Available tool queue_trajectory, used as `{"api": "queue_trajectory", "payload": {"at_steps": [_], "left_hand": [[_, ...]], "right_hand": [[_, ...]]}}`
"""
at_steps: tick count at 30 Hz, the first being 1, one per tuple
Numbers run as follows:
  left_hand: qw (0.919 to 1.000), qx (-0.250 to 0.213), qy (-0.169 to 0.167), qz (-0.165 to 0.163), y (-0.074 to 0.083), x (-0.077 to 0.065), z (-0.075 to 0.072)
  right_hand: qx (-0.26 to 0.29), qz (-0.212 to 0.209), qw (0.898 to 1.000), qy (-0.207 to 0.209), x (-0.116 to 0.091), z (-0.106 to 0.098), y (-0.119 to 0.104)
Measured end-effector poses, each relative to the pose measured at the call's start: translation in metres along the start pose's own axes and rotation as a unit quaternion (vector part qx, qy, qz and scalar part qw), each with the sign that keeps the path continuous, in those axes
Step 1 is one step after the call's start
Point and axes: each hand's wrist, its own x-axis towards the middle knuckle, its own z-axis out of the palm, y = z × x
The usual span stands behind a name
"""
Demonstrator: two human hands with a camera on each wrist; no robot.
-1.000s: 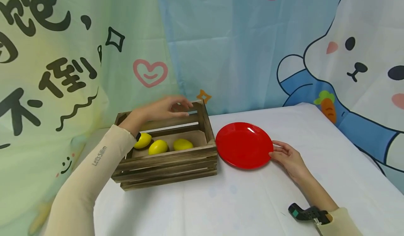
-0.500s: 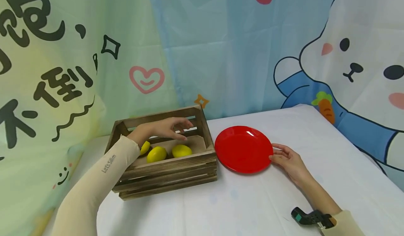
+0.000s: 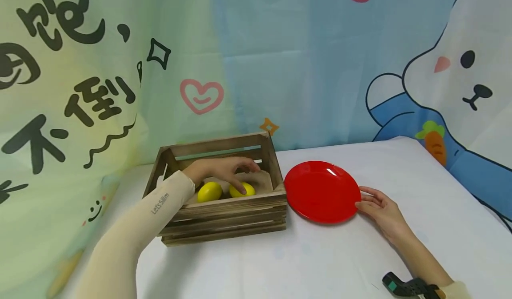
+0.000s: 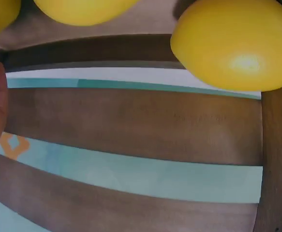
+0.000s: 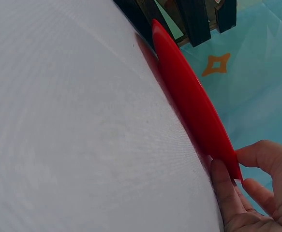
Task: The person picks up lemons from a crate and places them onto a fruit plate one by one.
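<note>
My left hand (image 3: pixel 228 169) reaches into a slatted wooden crate (image 3: pixel 228 217), fingers loosely bent, thumb overlapping the right-hand lemon (image 3: pixel 249 189) in the head view. Beside that one lies another lemon (image 3: pixel 210 192). The left wrist view shows three yellow lemons, the largest (image 4: pixel 235 46) at upper right, with part of my left fingers at the left edge; none of the lemons is gripped there. On the right, my right hand (image 3: pixel 386 214) pinches the rim of a red plate (image 3: pixel 322 192). The right wrist view has the plate (image 5: pixel 191 92) edge-on, between thumb and fingers.
The plate lies close against the crate's right side on a white cloth-covered table (image 3: pixel 304 263). A printed curtain (image 3: pixel 280 68) hangs directly behind. A black strap device (image 3: pixel 408 286) sits on my right wrist.
My left hand has come down from above the crate's back slats into the crate, toward the right-hand lemon. My right hand stays at the plate's rim. The head view has shifted slightly.
</note>
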Motion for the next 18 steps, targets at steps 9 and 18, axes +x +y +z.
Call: {"api": "queue_trajectory", "payload": {"at_steps": [9,18], "left_hand": [[0.9997,0.013,-0.022,0.001,-0.002,0.009,-0.001],[0.9909,0.071,-0.087,-0.074,-0.011,0.002,0.012]], "right_hand": [[-0.015,-0.001,1.000,0.013,0.002,-0.006,0.001],[-0.020,0.021,1.000,0.007,-0.001,0.002,0.000]]}}
